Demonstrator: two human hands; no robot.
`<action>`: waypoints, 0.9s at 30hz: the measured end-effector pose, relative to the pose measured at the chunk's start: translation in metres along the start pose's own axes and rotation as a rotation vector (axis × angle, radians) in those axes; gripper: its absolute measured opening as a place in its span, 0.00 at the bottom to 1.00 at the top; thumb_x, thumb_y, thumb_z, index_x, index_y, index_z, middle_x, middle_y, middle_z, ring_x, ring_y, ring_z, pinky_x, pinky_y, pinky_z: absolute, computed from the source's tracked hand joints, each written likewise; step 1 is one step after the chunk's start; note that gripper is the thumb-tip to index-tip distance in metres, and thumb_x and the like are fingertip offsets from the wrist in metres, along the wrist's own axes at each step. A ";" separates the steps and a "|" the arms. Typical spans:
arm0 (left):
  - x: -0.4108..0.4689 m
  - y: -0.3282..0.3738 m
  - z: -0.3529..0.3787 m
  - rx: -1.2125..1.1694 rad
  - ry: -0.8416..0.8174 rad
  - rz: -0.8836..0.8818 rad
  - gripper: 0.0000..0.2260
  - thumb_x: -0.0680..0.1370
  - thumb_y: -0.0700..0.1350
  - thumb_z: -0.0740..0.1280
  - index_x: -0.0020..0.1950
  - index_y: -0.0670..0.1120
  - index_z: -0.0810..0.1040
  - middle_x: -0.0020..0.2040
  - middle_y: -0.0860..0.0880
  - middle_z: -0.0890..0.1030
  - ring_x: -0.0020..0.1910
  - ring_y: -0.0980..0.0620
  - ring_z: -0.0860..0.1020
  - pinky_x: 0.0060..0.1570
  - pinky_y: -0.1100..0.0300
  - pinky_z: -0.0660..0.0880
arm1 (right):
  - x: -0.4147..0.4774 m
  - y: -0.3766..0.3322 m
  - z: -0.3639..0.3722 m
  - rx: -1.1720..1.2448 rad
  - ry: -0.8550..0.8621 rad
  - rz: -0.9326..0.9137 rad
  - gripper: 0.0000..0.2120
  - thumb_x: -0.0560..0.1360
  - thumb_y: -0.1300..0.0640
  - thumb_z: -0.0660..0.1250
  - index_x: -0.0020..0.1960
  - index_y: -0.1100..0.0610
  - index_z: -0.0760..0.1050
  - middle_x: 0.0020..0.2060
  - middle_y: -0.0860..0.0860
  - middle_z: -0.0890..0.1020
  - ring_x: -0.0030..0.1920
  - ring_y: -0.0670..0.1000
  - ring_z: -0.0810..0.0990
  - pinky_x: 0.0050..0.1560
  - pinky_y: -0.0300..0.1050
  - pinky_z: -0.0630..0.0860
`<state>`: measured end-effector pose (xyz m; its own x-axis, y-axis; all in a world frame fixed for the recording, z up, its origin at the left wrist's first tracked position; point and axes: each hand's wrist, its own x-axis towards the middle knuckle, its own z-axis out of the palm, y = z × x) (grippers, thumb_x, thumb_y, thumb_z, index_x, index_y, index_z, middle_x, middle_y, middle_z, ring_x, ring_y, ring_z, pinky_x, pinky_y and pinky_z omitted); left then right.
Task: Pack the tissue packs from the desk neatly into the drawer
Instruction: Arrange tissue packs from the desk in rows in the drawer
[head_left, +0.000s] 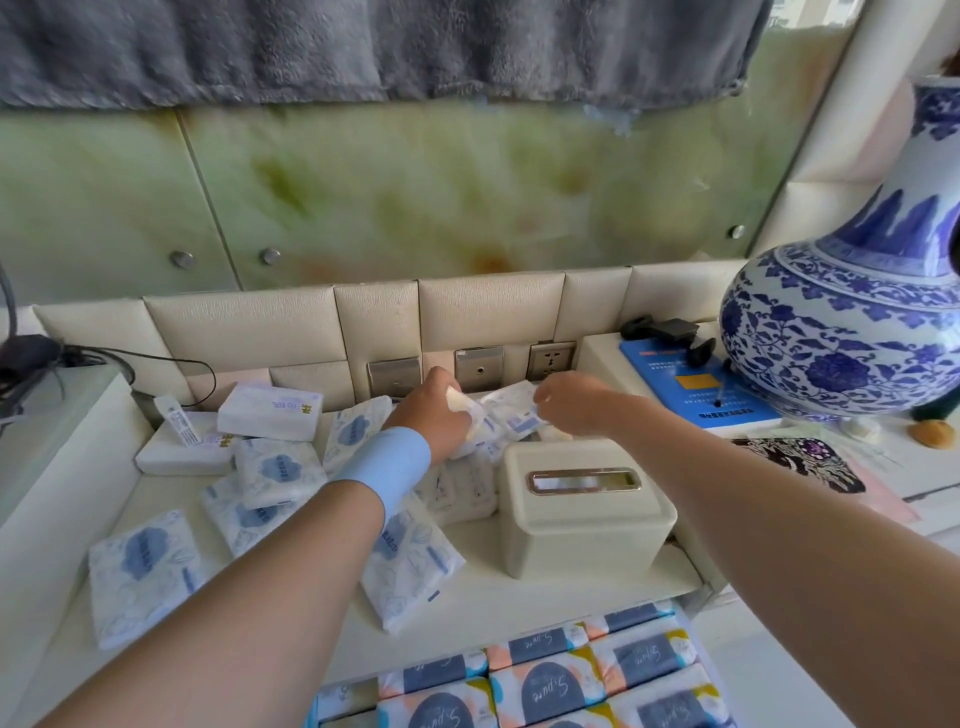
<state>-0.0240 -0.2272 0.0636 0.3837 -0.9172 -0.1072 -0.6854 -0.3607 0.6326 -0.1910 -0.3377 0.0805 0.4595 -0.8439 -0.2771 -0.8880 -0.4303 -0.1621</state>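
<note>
Several white tissue packs with blue prints lie scattered on the cream desk (519, 582), such as one at the front left (143, 571) and one under my left forearm (410, 566). At the back of the desk my left hand (436, 415) grips a small white pack (475, 423). My right hand (571, 402) pinches another white pack (511, 413) right beside it. The open drawer (545, 686) at the bottom holds neat rows of colourful tissue packs.
A cream tissue box (582, 512) stands just in front of my hands. A large blue-and-white vase (852, 312) stands on the raised shelf at right, next to a blue card (696, 389). Wall sockets (478, 366) sit behind the packs. Cables (78, 358) lie at far left.
</note>
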 end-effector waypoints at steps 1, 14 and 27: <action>0.003 0.000 0.001 -0.031 0.012 -0.019 0.14 0.77 0.45 0.61 0.63 0.53 0.66 0.51 0.48 0.72 0.47 0.44 0.74 0.41 0.55 0.74 | 0.006 0.004 0.005 -0.061 -0.019 0.010 0.17 0.80 0.58 0.60 0.67 0.59 0.75 0.64 0.56 0.78 0.64 0.57 0.76 0.64 0.50 0.74; 0.045 -0.014 0.063 -0.023 -0.060 -0.038 0.10 0.79 0.48 0.62 0.60 0.53 0.69 0.50 0.51 0.75 0.48 0.47 0.74 0.45 0.57 0.69 | 0.086 0.033 0.055 -0.043 -0.252 0.304 0.48 0.74 0.36 0.68 0.80 0.54 0.44 0.74 0.60 0.63 0.70 0.61 0.67 0.65 0.54 0.68; 0.050 -0.014 0.064 -0.092 -0.010 -0.011 0.12 0.78 0.46 0.64 0.60 0.55 0.69 0.51 0.51 0.76 0.49 0.48 0.76 0.46 0.57 0.72 | 0.128 0.032 0.091 -0.075 -0.307 0.390 0.53 0.61 0.30 0.65 0.79 0.52 0.54 0.73 0.60 0.60 0.71 0.67 0.61 0.67 0.65 0.66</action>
<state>-0.0345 -0.2791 0.0002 0.3844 -0.9150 -0.1225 -0.6211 -0.3545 0.6989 -0.1590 -0.4299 -0.0462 0.0666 -0.8180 -0.5714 -0.9884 -0.1324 0.0743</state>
